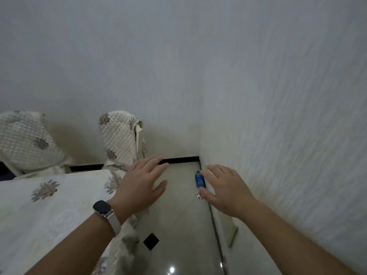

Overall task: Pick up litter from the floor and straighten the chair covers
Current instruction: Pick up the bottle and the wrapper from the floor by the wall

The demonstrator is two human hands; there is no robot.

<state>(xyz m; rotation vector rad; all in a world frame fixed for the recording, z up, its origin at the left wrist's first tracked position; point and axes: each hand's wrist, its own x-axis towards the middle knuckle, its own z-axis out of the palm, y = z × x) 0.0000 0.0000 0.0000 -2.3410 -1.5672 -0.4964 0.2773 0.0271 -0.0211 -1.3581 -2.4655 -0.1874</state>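
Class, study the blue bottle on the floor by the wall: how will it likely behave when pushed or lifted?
The blue bottle looks small and plastic, so probably light. On the glossy floor its round body would likely slide or roll when pushed. Whether it stands or lies is unclear; standing, it might tip.

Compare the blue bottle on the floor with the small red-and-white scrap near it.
The blue bottle is far bigger than the red-and-white scrap. The bottle is rounded and lies on its side; the scrap looks flat. The bottle lies farther from the person than the scrap. Both lie on the floor by the wall, unheld, near the right hand.
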